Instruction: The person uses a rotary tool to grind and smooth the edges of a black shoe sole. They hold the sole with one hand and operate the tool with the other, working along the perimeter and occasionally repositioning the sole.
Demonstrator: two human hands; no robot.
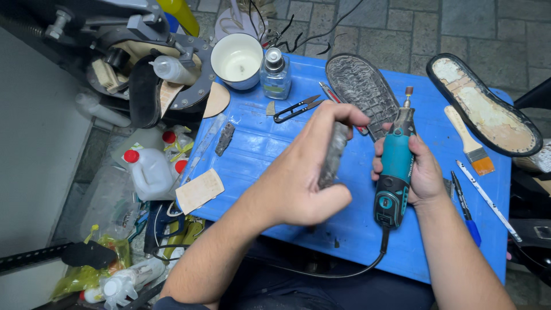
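the left hand (304,172) grips a grey, worn strip of sole rubber (333,155) upright above the blue plastic tabletop (258,143); the right hand (422,172) wraps closed around a teal corded rotary tool (395,166), tip upward, just beside the strip.

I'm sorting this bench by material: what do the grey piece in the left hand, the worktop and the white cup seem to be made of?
The grey piece in the left hand looks like rubber or sole stock: matte, rough-textured, dull grey. The worktop looks like moulded plastic: bright blue, slightly glossy, with scuffs and dark smears. The white cup seems glazed ceramic or enamel: smooth, shiny, with a blue rim; which one is unclear.
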